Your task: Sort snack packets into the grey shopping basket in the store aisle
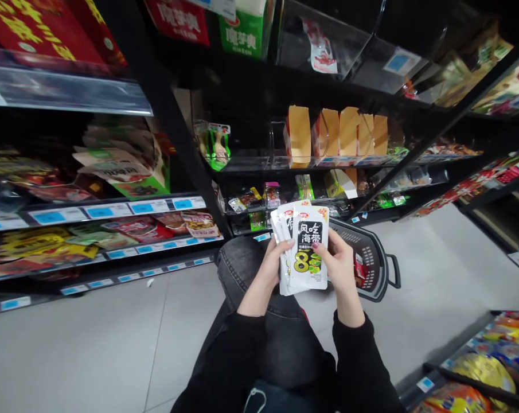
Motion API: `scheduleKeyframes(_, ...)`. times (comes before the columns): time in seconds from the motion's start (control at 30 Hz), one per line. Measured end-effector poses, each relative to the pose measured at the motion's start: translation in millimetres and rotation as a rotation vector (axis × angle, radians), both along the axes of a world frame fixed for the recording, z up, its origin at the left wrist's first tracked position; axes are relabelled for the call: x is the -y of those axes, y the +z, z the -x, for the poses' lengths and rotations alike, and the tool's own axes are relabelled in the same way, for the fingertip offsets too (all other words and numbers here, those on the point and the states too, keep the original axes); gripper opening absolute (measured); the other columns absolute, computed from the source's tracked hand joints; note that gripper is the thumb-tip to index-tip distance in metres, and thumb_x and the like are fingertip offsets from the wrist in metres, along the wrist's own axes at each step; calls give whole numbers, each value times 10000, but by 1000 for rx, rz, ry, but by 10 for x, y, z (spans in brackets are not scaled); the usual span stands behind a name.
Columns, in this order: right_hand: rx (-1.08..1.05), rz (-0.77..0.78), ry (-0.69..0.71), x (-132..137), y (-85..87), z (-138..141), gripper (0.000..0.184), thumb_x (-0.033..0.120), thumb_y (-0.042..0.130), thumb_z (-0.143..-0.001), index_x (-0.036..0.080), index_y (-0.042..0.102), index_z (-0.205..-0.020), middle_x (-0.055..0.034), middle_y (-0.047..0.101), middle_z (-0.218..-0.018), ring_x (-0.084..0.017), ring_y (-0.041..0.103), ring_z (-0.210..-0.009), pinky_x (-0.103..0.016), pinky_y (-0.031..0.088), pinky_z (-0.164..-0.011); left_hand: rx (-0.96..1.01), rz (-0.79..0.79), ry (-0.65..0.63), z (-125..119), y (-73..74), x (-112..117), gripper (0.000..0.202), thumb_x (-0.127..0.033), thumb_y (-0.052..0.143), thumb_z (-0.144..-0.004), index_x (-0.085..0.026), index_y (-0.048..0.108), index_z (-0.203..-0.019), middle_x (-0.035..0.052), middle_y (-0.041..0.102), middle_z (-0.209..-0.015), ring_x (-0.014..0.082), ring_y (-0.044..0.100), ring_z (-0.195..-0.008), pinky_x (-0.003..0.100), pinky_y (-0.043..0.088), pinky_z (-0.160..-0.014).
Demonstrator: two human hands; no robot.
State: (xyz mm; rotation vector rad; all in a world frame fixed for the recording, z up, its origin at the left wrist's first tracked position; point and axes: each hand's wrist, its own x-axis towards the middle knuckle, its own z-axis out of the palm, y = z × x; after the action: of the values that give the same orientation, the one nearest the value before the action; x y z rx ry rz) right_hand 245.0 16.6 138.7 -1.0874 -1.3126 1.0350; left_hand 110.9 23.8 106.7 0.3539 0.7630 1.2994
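Several flat white snack packets (309, 275) with black labels are fanned out above my knees. My left hand (270, 265) is closed on the left side of the bunch, its thumb lying over the packets at the back. With thumb on the front face, my right hand (340, 261) grips the right edge of the foremost packet. The fingers behind the packets are partly hidden. Just beyond my right hand, a dark grey shopping basket (377, 292) stands on the floor with a red packet (361, 271) inside.
Black shelving (186, 137) with snack packs runs ahead and to the left. Open cardboard display boxes (299, 135) line a middle shelf. At lower right stands another rack of colourful bags (483, 373). Pale tiled floor (113, 344) extends around my legs.
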Motion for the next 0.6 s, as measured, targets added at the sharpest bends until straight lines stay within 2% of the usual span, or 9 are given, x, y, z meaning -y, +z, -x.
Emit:
scheduleKeyframes(0.2, 45, 13, 51, 9, -124, 87, 329, 306, 625, -774, 222, 625, -1091, -39, 640, -1100, -210, 590, -990, -344, 472, -870, 28, 29, 49, 64, -231, -11, 412, -261, 700, -550, -127, 643, -936, 81, 715, -845, 274, 662, -769, 368, 511, -738)
scheduleKeyframes(0.43, -1, 33, 34, 3, -220, 85, 309, 330, 609, -783, 228, 624, -1074, -41, 649, -1067, -219, 602, -954, -379, 480, -863, -5, -43, 109, 55, -242, 19, 377, -231, 701, -560, -146, 657, -925, 64, 717, -846, 284, 661, -806, 380, 514, -766)
scheduleKeyframes(0.6, -39, 47, -2, 17, -303, 112, 324, 339, 613, -775, 217, 625, -1075, -52, 647, -1065, -232, 592, -974, -404, 472, -879, -39, -47, 117, 47, -282, 18, 345, -244, 706, -553, -140, 671, -880, 61, 717, -810, 283, 663, -767, 388, 525, -753)
